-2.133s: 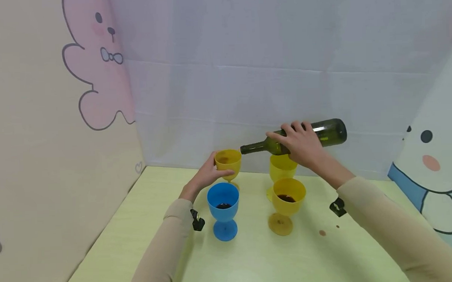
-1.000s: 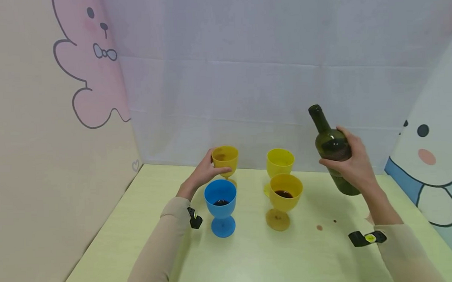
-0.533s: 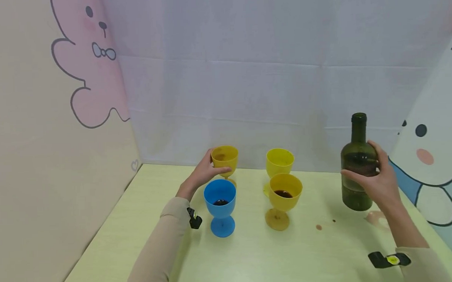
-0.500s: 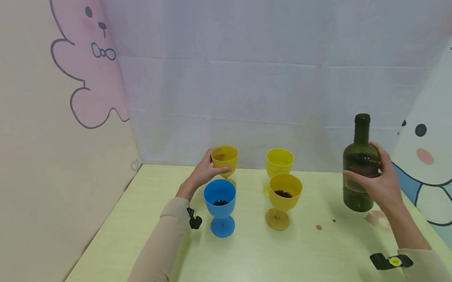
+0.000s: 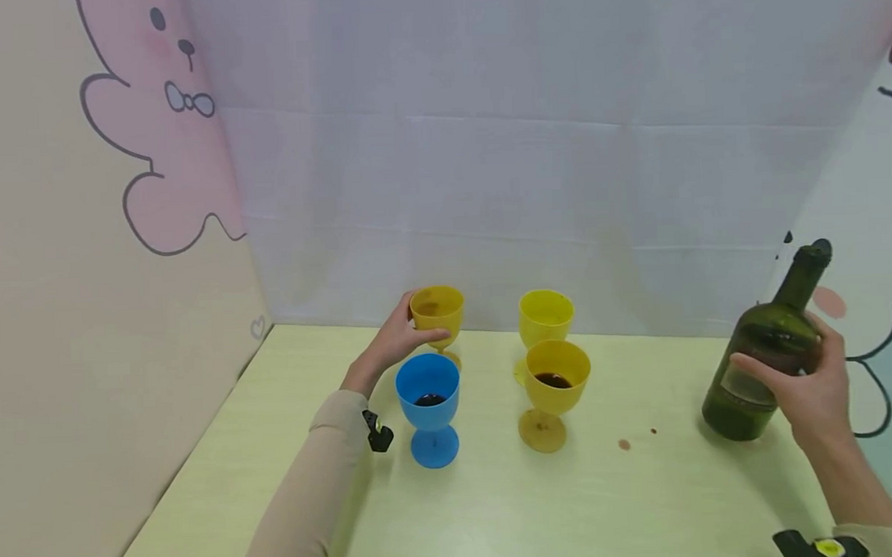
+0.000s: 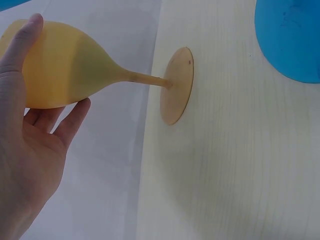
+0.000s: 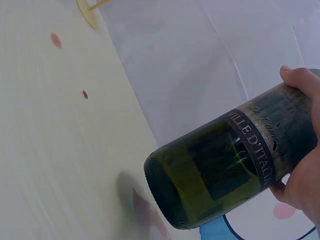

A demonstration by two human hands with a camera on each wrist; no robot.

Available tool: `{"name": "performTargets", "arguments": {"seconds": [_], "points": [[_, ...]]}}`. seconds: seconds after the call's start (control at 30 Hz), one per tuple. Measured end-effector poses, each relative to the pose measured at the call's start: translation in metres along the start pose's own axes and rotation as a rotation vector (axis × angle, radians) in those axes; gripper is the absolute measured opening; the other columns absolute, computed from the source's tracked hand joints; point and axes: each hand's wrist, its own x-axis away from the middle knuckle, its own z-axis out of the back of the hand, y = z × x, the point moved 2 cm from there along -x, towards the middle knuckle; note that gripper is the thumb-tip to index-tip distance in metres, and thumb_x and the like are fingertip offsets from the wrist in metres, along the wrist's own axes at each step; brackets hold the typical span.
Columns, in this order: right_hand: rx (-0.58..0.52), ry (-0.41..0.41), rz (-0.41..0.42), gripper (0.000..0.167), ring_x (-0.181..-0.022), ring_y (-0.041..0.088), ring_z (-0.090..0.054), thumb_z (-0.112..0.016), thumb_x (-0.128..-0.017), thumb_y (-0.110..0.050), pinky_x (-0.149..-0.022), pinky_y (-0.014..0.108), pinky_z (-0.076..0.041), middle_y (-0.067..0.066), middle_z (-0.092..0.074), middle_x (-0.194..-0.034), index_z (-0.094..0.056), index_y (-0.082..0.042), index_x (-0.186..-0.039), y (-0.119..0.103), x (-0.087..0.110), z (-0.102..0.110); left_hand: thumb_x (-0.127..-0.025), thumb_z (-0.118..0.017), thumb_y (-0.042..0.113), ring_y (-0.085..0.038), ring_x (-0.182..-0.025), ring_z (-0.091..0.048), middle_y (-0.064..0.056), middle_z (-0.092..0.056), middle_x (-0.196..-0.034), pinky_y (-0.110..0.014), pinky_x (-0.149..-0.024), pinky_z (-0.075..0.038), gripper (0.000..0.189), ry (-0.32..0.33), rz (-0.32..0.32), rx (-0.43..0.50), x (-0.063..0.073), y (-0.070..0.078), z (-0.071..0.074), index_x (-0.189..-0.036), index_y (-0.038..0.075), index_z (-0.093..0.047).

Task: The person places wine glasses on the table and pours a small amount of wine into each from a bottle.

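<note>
At the back left, my left hand [image 5: 398,339] grips the bowl of a yellow goblet [image 5: 438,310], thumb on the near side. Its thin stem and round foot [image 6: 178,86] show in the left wrist view, the foot at the table. My right hand [image 5: 814,380] holds a green wine bottle [image 5: 762,366] around its labelled body, far right, with the neck leaning right. In the right wrist view the bottle's base [image 7: 172,195] appears raised off the table. A blue goblet [image 5: 434,447] and a yellow goblet [image 5: 543,431], both with dark liquid inside, stand in front; another yellow goblet [image 5: 545,312] stands behind.
The pale table [image 5: 498,514] ends at a white cloth backdrop [image 5: 442,180]. Small reddish-brown drops [image 5: 625,444] lie right of the goblets. Walls with cartoon animals [image 5: 173,190] flank both sides.
The bottle, earlier held sideways with its mouth at the left goblet's rim, swung upright and moved right, and now leans right and sits lower. My left hand stays on its goblet.
</note>
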Motion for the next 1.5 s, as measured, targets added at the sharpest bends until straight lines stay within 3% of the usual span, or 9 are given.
{"name": "performTargets", "arguments": {"seconds": [0.23,0.4,0.57,0.77,0.97,1.17,1.27,1.4,1.5], "points": [[-0.057,0.138,-0.034,0.099,-0.109,-0.003,-0.049,-0.082,-0.071,0.012,-0.081,0.002,-0.039,-0.017,-0.051,-0.133,-0.034,-0.032,-0.146,0.012,-0.006,0.012,-0.078,-0.081,0.049,-0.024,-0.118,-0.053,0.001,-0.051,-0.132,-0.05,-0.103,-0.047,0.091,0.002,0.003,-0.002,0.002,-0.004,0.003,-0.148,0.026,-0.03],[0.016,0.189,-0.07,0.1,-0.112,-0.003,-0.048,-0.082,-0.072,0.01,-0.088,0.0,-0.037,-0.019,-0.048,-0.13,-0.032,-0.034,-0.146,0.017,-0.008,0.016,-0.08,-0.081,0.046,-0.025,-0.12,-0.051,-0.001,-0.05,-0.134,-0.051,-0.105,-0.045,0.088,0.0,0.002,-0.001,0.002,-0.003,0.005,-0.148,0.024,-0.03],[0.093,0.179,-0.086,0.101,-0.118,-0.004,-0.045,-0.083,-0.074,0.006,-0.097,0.001,-0.034,-0.02,-0.045,-0.134,-0.029,-0.036,-0.148,0.026,-0.01,0.017,-0.083,-0.08,0.04,-0.026,-0.122,-0.051,-0.003,-0.049,-0.136,-0.051,-0.105,-0.045,0.085,-0.006,-0.005,0.008,0.003,-0.001,0.006,-0.148,0.022,-0.029],[0.206,0.182,-0.091,0.1,-0.116,-0.006,-0.043,-0.082,-0.077,-0.002,-0.114,0.02,-0.03,-0.024,-0.042,-0.132,-0.024,-0.04,-0.15,0.032,-0.008,0.019,-0.083,-0.08,0.039,-0.028,-0.123,-0.05,-0.005,-0.049,-0.136,-0.052,-0.106,-0.044,0.084,-0.007,0.0,0.019,0.005,-0.003,0.008,-0.148,0.023,-0.03],[0.273,0.139,-0.048,0.101,-0.11,-0.008,-0.043,-0.082,-0.08,-0.008,-0.109,0.015,-0.033,-0.027,-0.038,-0.127,-0.018,-0.041,-0.151,0.038,-0.004,0.021,-0.083,-0.08,0.038,-0.026,-0.122,-0.05,-0.003,-0.049,-0.136,-0.052,-0.106,-0.045,0.084,0.003,-0.009,0.013,0.006,-0.003,0.009,-0.148,0.023,-0.029],[0.3,0.125,-0.043,0.107,-0.139,0.01,-0.031,-0.079,-0.083,-0.016,-0.123,0.032,-0.018,-0.016,-0.018,-0.156,-0.005,-0.044,-0.155,0.038,0.003,0.017,-0.082,-0.079,0.044,-0.026,-0.123,-0.051,-0.001,-0.05,-0.137,-0.053,-0.106,-0.044,0.09,-0.002,-0.002,-0.015,0.009,-0.004,0.009,-0.151,0.025,-0.026],[0.29,0.187,0.046,0.104,-0.145,0.014,-0.024,-0.077,-0.084,-0.017,-0.124,0.03,-0.018,-0.008,-0.013,-0.16,-0.006,-0.038,-0.157,0.034,0.011,0.015,-0.081,-0.078,0.05,-0.027,-0.124,-0.05,-0.002,-0.049,-0.138,-0.055,-0.107,-0.042,0.094,-0.014,0.016,-0.04,0.01,-0.003,0.009,-0.153,0.024,-0.023],[0.273,0.313,0.331,0.082,-0.137,0.005,-0.035,-0.074,-0.084,-0.011,-0.117,0.019,-0.026,-0.016,-0.032,-0.146,-0.031,-0.026,-0.152,0.022,0.019,0.015,-0.08,-0.077,0.056,-0.029,-0.128,-0.048,-0.003,-0.048,-0.14,-0.059,-0.108,-0.041,0.098,-0.017,0.034,-0.092,0.012,-0.002,0.011,-0.154,0.024,-0.021],[0.294,0.36,0.525,0.064,-0.13,-0.001,-0.039,-0.07,-0.084,-0.008,-0.113,0.017,-0.03,-0.024,-0.039,-0.136,-0.046,-0.017,-0.143,0.01,0.025,0.014,-0.079,-0.077,0.058,-0.03,-0.133,-0.044,-0.002,-0.044,-0.146,-0.059,-0.107,-0.041,0.1,-0.008,0.038,-0.138,0.015,-0.002,0.014,-0.155,0.027,-0.019]]}}
